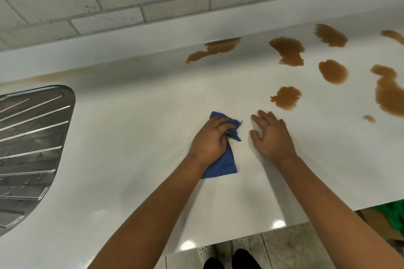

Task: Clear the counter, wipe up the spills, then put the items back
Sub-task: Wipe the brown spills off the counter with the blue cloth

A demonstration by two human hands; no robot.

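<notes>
Left hand [211, 137]: curling its fingers round a bunched blue cloth [220, 159], pressing it onto the glossy white counter [131, 137].
Right hand [271, 135]: lying flat just right of it, fingers spreading, holding nothing.
Brown spills [286, 50]: eight puddles sitting far right.

cloth [220, 164] under left hand [211, 137] | right hand [272, 137] just beside, on counter [135, 129] | spills [286, 96] behind-right of hands | drainboard [32, 137] far left

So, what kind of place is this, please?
Most likely a home kitchen: a white counter below a tiled wall, with a steel sink drainboard set into the counter at its left end.
</notes>
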